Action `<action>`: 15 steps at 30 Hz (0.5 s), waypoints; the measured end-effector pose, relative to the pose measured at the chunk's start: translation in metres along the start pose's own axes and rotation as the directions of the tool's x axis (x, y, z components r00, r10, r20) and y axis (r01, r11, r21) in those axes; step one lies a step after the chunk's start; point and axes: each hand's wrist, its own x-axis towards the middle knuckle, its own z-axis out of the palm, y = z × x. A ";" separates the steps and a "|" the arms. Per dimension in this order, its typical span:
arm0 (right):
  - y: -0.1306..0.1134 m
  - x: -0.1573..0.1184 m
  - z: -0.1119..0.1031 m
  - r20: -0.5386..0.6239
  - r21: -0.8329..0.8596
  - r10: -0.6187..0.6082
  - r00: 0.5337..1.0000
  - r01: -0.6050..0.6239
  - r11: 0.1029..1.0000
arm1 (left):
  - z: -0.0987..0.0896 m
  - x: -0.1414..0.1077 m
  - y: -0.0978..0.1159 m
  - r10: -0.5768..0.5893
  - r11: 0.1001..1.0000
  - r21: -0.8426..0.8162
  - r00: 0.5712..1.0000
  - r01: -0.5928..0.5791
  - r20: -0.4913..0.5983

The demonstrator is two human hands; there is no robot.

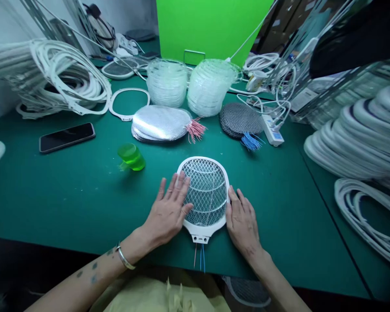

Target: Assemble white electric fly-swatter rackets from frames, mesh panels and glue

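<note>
A white mosquito swatter head (205, 190) lies flat on the green table near its front edge. Metal mesh and curved white ribs fill its frame, and one red and two blue wires (202, 258) stick out of its neck toward me. My left hand (167, 212) rests over the frame's left side, fingers stretched out, the tips on the rim and mesh. At the right rim lies my right hand (243, 219), its fingers extended along the outer edge. Neither hand is wrapped round anything.
Beyond lie silver mesh sheets (162, 123) with red wires and dark mesh sheets (240, 119) with blue wires. Clear plastic rings (208, 86) are stacked behind. A green tape roll (131, 157), a phone (67, 138), a power strip (273, 130) and white frames (360, 134) surround the work spot.
</note>
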 end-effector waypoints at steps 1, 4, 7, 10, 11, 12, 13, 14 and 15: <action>0.000 0.000 0.000 -0.006 -0.002 -0.005 1.000 0.005 1.000 | 0.000 0.003 0.008 0.085 0.996 -0.011 0.996 -0.085 -0.001; 0.000 -0.001 0.000 0.003 -0.001 0.000 1.000 0.000 1.000 | 0.007 0.012 0.028 0.262 0.964 -0.041 0.965 -0.261 0.010; 0.000 0.000 0.001 0.033 0.013 0.014 0.999 -0.014 1.000 | 0.017 0.018 0.035 0.265 0.963 -0.056 0.964 -0.263 0.031; -0.001 0.000 0.001 0.037 0.029 0.031 0.999 -0.032 0.999 | 0.021 0.020 0.034 0.253 0.966 -0.071 0.966 -0.250 0.045; -0.002 0.000 0.001 0.034 0.033 0.038 0.999 -0.039 0.999 | 0.020 0.020 0.034 0.250 0.966 -0.075 0.967 -0.247 0.045; -0.002 0.000 0.001 0.034 0.037 0.044 0.998 -0.045 0.998 | 0.020 0.020 0.034 0.248 0.967 -0.077 0.968 -0.244 0.042; -0.002 0.000 0.001 0.040 0.041 0.048 0.998 -0.049 0.998 | 0.019 0.020 0.033 0.246 0.967 -0.078 0.969 -0.242 0.038; -0.003 0.000 0.001 0.050 0.045 0.052 0.997 -0.054 0.998 | 0.019 0.019 0.034 0.245 0.967 -0.077 0.969 -0.242 0.031; -0.003 0.000 0.001 0.061 0.049 0.058 0.996 -0.061 0.997 | 0.019 0.019 0.034 0.247 0.967 -0.075 0.969 -0.245 0.024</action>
